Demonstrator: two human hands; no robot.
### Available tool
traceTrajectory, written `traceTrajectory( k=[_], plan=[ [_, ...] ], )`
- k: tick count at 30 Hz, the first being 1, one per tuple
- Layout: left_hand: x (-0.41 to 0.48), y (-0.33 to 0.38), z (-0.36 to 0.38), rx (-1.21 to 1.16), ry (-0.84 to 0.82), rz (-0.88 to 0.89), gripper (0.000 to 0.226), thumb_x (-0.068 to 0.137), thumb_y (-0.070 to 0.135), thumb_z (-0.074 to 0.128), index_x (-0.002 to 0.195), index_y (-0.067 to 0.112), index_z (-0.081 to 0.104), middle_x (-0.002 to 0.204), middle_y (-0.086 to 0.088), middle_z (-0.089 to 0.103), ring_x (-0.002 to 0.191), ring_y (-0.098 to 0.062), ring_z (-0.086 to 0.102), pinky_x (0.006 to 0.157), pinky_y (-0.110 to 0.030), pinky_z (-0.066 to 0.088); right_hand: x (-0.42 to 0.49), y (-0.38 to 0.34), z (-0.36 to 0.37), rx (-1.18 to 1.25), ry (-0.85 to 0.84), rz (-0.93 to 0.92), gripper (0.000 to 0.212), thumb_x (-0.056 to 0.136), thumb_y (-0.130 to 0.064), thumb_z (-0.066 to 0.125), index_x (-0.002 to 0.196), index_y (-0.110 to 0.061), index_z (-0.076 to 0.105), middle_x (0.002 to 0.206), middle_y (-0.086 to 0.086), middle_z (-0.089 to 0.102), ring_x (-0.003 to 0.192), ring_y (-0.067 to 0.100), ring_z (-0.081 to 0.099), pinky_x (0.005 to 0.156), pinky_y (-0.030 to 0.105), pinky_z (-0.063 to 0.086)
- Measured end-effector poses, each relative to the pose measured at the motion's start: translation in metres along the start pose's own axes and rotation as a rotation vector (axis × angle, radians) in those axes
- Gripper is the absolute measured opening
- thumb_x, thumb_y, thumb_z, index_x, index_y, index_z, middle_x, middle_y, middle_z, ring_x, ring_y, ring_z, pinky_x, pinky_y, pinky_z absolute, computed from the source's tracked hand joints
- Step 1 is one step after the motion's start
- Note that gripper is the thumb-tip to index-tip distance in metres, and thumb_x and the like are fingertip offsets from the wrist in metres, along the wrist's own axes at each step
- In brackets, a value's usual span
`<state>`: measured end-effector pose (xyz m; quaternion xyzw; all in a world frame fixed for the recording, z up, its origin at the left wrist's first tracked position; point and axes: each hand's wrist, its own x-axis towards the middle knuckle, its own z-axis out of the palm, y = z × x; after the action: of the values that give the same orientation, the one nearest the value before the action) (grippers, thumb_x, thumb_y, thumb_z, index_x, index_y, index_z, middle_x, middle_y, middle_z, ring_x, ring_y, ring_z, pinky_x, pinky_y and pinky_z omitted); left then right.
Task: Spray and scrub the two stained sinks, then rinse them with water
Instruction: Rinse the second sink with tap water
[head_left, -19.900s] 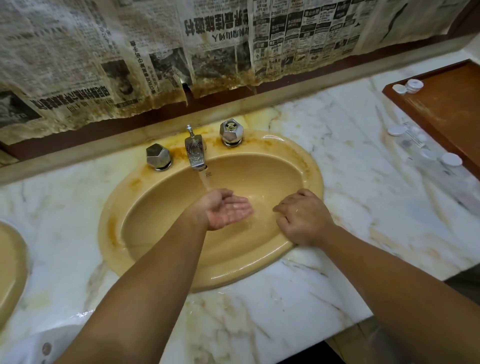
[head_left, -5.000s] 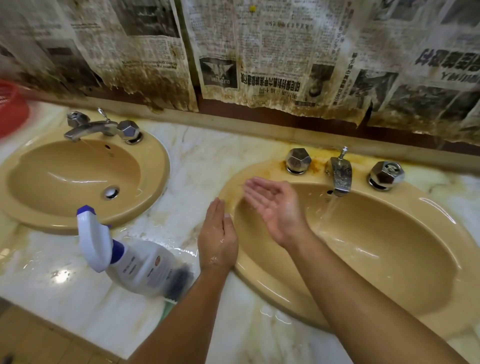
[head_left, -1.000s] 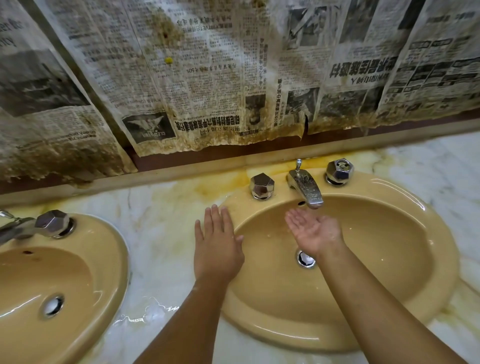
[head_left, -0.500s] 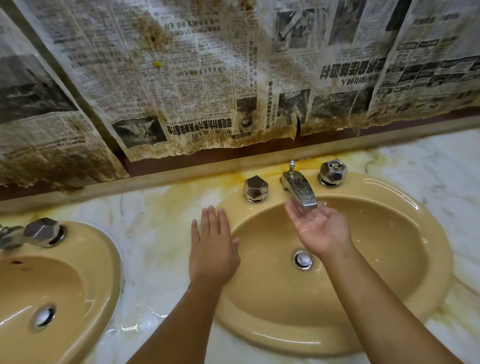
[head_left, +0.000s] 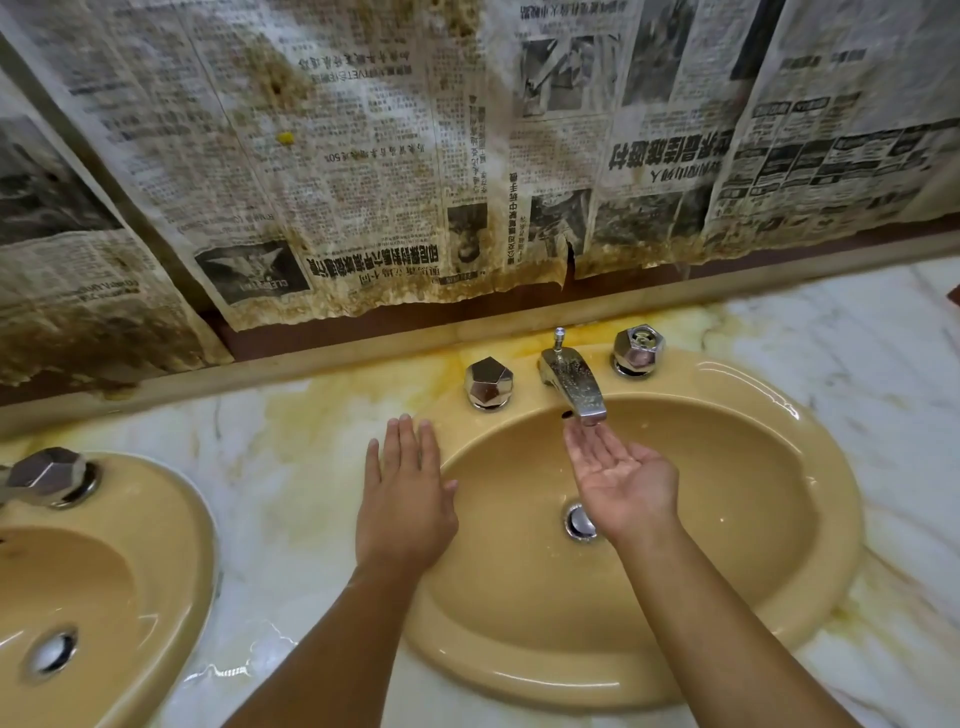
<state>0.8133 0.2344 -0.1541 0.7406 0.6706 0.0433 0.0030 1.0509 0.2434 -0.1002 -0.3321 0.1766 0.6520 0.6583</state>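
Hardly shifted since half a second ago: right hand (head_left: 623, 478) stays palm-up, fingers loosely spread, just under faucet (head_left: 574, 382) over right sink (head_left: 779, 519). Left hand (head_left: 402, 504) lies flat, fingers straight, across that sink's left rim and tabletop (head_left: 291, 493). Left sink (head_left: 171, 519) partly in view.

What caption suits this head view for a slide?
Right hand, palm up, under the faucet of the yellow sink; left hand flat on its rim.

Warm even light, glossy glare, wide-angle bending, blurred newspaper (head_left: 363, 156)
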Motion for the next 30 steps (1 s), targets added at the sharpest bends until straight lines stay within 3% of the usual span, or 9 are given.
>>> traceTrajectory(
  k=[4,8,11,14,18,23,25,27,30],
  plan=[
    [0.002,-0.001,-0.001,-0.129,-0.022,0.142,0.065,0.102,0.023,0.049,0.16,0.004,0.026,0.168,-0.015,0.023,0.157,-0.028,0.013,0.129,-0.041,0.005,-0.012,-0.013,0.001,-0.087,-0.016,0.01,0.044,0.106,-0.019,0.03,0.122,0.013,0.056,0.123,0.032,0.066,0.119,0.045,0.064,0.109,0.052,0.048],
    [-0.007,0.015,-0.01,-0.321,0.12,0.022,0.05,0.097,0.01,0.06,0.146,0.002,0.052,0.154,-0.015,0.048,0.147,-0.031,0.038,0.124,-0.034,0.023,-0.015,-0.024,0.002,-0.2,-0.016,0.054,0.04,0.106,-0.017,0.036,0.128,0.01,0.056,0.124,0.03,0.067,0.119,0.041,0.065,0.105,0.05,0.051],
    [-0.005,0.042,-0.013,-0.429,0.195,0.026,0.038,0.09,0.009,0.059,0.128,0.005,0.065,0.133,-0.011,0.06,0.125,-0.031,0.056,0.11,-0.025,0.032,-0.011,-0.028,0.005,-0.293,-0.026,0.107,0.035,0.106,-0.016,0.041,0.126,0.01,0.056,0.125,0.03,0.066,0.117,0.041,0.065,0.105,0.049,0.051],
    [0.008,0.056,-0.009,-0.319,0.167,0.01,0.045,0.095,0.023,0.048,0.138,0.011,0.056,0.142,-0.008,0.052,0.133,-0.03,0.048,0.115,-0.04,0.032,-0.003,-0.029,0.011,-0.312,-0.006,0.154,0.026,0.106,-0.015,0.041,0.111,0.004,0.056,0.121,0.03,0.066,0.114,0.041,0.066,0.103,0.052,0.052],
    [0.026,0.064,-0.006,-0.142,-0.025,-0.111,0.061,0.11,0.041,0.021,0.164,0.015,0.011,0.172,-0.004,0.01,0.159,-0.023,0.003,0.128,-0.045,0.004,0.011,-0.037,0.016,-0.311,-0.043,0.26,0.017,0.103,-0.01,0.041,0.101,0.0,0.055,0.12,0.032,0.066,0.106,0.044,0.07,0.093,0.052,0.059],
    [0.035,0.058,0.003,-0.079,-0.023,-0.106,0.058,0.111,0.035,0.019,0.163,0.011,0.017,0.171,-0.005,0.013,0.158,-0.023,0.007,0.127,-0.048,0.011,0.01,-0.064,0.019,-0.39,-0.069,0.44,0.034,0.101,-0.006,0.04,0.123,0.014,0.056,0.128,0.033,0.064,0.114,0.045,0.067,0.084,0.056,0.06],
    [0.034,0.055,0.01,-0.044,0.01,-0.095,0.06,0.108,0.035,0.019,0.162,0.01,0.022,0.17,-0.007,0.018,0.158,-0.024,0.011,0.127,-0.049,0.015,0.006,-0.085,0.026,-0.461,-0.081,0.322,0.038,0.101,-0.008,0.039,0.122,0.018,0.057,0.125,0.035,0.065,0.115,0.043,0.067,0.083,0.051,0.062],
    [0.034,0.056,0.014,-0.016,0.002,-0.1,0.061,0.107,0.035,0.018,0.162,0.009,0.021,0.17,-0.007,0.017,0.158,-0.023,0.009,0.127,-0.049,0.013,0.001,-0.098,0.039,-0.552,-0.134,0.036,0.036,0.102,-0.01,0.041,0.116,0.015,0.062,0.119,0.031,0.069,0.112,0.038,0.07,0.088,0.043,0.063],
    [0.036,0.059,0.016,0.013,0.023,-0.101,0.06,0.107,0.034,0.02,0.161,0.007,0.023,0.169,-0.009,0.019,0.158,-0.025,0.012,0.127,-0.048,0.012,-0.013,-0.088,0.063,-1.101,-0.475,-0.307,0.033,0.105,-0.012,0.043,0.106,-0.003,0.075,0.11,0.012,0.077,0.107,0.018,0.073,0.096,0.028,0.055]
  ],
)
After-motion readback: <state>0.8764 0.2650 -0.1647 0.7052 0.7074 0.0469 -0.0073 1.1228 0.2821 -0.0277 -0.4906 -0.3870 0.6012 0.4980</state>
